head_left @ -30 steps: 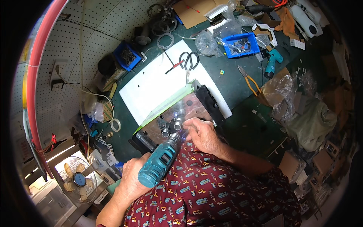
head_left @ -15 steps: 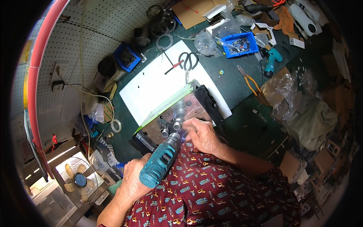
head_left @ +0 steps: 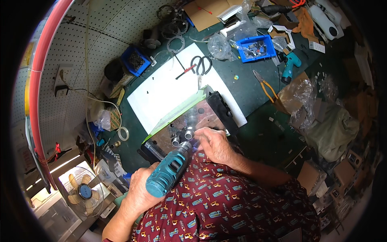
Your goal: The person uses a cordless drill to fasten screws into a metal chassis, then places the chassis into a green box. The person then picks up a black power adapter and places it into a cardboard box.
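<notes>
Wrapped round the grip of a teal power drill [head_left: 165,173] is my left hand [head_left: 141,189]. The drill's silver chuck points away from me, up to two short metal tubes [head_left: 188,134] on a device. That device has a brownish reflective panel [head_left: 207,117], a lime-green far edge [head_left: 177,111] and a black end block [head_left: 221,109]. On the right, my right hand [head_left: 217,146] has its thumb and fingers bent together beside the tubes and the chuck. What those fingertips hold, if anything, is hidden. The drill's tip is hidden too.
Black-handled scissors [head_left: 200,66] lie on a white sheet [head_left: 149,88] beyond the device. Orange-handled pliers [head_left: 266,86], a second teal drill [head_left: 290,66] and a blue parts bin [head_left: 256,47] are farther right. Another blue bin [head_left: 135,61] stands at the far left.
The rear of the drill and my left hand have shifted slightly left. My right hand stays nearly in place beside the tubes.
</notes>
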The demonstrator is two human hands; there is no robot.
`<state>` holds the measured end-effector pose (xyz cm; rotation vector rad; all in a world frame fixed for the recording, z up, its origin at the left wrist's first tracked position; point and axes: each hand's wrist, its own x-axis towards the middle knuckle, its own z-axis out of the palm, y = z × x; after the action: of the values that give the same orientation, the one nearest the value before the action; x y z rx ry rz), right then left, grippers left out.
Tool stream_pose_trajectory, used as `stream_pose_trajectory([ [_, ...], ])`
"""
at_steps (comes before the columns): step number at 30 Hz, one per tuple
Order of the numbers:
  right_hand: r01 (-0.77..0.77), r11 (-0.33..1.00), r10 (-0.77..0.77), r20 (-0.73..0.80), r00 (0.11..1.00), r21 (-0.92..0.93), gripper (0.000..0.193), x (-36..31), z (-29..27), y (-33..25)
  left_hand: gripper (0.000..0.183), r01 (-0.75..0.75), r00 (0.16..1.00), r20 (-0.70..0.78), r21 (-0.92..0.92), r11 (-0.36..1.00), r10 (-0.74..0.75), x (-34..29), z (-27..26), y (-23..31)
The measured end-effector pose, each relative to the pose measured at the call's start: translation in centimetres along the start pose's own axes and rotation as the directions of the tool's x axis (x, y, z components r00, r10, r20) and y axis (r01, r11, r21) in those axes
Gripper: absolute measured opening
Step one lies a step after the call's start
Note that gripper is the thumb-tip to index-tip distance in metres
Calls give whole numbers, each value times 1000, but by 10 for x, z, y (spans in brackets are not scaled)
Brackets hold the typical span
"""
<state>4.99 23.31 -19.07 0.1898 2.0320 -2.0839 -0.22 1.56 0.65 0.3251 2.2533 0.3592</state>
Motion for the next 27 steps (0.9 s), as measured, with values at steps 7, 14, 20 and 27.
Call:
stream_pose_trajectory([
  [7,-8,1000,8,12,1000,-12,21,1,-2,-4,36,9,1000,6,29,1000,-9,2,-3,5],
  [14,6,1000,-6,17,1000,-13,22,1,-2,-6,37,32,999,20,56,998,-33,3,-7,8],
  [20,-5,1000,5,17,1000,-23,22,1,-2,-4,35,48,999,14,132,990,-50,2,-3,13],
  [27,-17,1000,17,23,1000,-14,22,1,-2,-4,31,56,998,22,117,992,-59,2,-2,14],
])
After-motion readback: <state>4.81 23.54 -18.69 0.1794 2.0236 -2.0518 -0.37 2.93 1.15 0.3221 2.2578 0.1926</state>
